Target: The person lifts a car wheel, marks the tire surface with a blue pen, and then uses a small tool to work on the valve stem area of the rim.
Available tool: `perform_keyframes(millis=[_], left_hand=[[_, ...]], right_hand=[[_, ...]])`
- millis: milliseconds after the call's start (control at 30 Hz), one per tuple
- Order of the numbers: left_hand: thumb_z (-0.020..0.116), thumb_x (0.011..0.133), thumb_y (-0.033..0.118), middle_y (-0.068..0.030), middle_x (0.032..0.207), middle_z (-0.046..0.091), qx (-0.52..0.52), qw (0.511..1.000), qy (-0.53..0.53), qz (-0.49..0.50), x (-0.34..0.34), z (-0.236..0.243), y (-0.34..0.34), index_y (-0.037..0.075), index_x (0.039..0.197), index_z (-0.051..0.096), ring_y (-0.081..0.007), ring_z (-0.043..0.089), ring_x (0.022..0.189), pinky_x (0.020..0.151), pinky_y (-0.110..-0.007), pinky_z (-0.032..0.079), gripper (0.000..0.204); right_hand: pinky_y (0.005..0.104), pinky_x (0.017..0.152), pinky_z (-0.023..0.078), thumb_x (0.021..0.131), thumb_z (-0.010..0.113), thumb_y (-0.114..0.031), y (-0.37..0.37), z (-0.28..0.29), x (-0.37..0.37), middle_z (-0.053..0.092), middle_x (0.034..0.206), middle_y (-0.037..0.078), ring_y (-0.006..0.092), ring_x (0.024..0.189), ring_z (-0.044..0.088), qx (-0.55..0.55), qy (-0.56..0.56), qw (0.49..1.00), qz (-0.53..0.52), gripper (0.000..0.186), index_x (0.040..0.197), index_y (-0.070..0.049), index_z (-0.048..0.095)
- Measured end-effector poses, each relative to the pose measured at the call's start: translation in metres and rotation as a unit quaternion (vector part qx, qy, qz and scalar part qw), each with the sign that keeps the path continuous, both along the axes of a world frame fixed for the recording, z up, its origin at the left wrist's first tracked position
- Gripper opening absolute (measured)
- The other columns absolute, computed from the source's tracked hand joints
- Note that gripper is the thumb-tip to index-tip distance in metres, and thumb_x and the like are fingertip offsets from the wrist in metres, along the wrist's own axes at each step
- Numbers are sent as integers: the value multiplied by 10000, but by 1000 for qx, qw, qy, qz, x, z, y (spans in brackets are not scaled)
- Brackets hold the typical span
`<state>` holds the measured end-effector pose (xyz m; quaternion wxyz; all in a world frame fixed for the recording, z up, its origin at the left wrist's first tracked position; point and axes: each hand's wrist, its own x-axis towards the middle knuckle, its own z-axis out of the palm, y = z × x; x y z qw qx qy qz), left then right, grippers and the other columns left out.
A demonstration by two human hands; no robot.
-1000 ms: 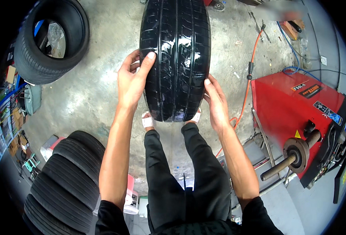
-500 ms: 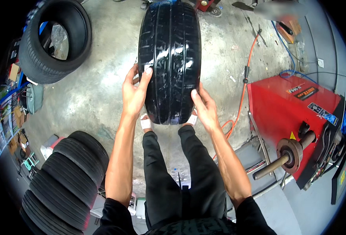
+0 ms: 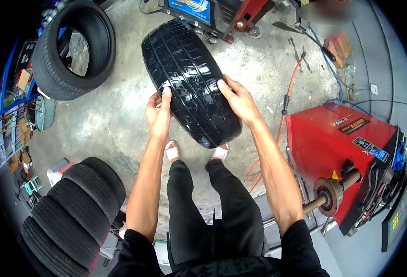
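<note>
Concrete floor (image 3: 115, 127) below, red machine (image 3: 321, 131) to the right, and here's the glossy black tyre (image 3: 187, 76), slanted ahead of the feet (image 3: 172, 151), left hand (image 3: 159, 116) and right hand (image 3: 241, 102) gripping its opposite sides!

Bright, cool light falls from above. Hard white glare breaks across the glossy tread of the black tire (image 3: 182, 69), whose grooves stay crisp, and pale sheen spreads over the concrete floor (image 3: 104, 122). Shadows are soft. Toward the floor's left edge, shelving (image 3: 10, 111) bows with fisheye distortion into black corners. Near its far right corner, a grey patch (image 3: 325, 12) is smeared.
</note>
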<state>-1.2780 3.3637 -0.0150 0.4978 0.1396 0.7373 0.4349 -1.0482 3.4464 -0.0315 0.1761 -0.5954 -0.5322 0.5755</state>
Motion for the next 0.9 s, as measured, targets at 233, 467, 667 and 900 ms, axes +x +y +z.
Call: perform_keyframes(millis=[233,467,667,900], left_hand=[[741,927,591,-222,1179,642,-23,996,-1,88,-8,0,69,-153,1320,480,-283,675,1074,886,-500,610,881],[787,877,606,-244,1146,631,-55,992,-35,109,-38,9,140,-98,1233,443,-304,674,1061,896,-518,606,860],[823,831,623,-223,1160,597,-70,992,-62,83,-59,0,189,-63,1212,421,-280,664,1036,933,-506,584,881],[894,721,642,-157,1099,597,-107,991,-21,72,-56,-27,239,4,1239,368,-224,632,974,850,-403,535,975]], right_hand=[[441,1117,430,993,599,-567,89,22,-35,622,1341,252,409,1268,584,97,-154,983,30,688,1440,-45,618],[431,1102,420,995,680,-379,112,29,-68,659,1287,169,363,1223,564,253,-237,938,-22,489,1373,-68,684],[465,1070,429,979,685,-366,158,13,-88,635,1309,193,391,1207,557,259,-247,932,-65,465,1342,-76,707],[474,1097,420,989,626,-473,210,4,-79,616,1319,225,421,1239,550,207,-279,934,-86,527,1342,-89,700]])
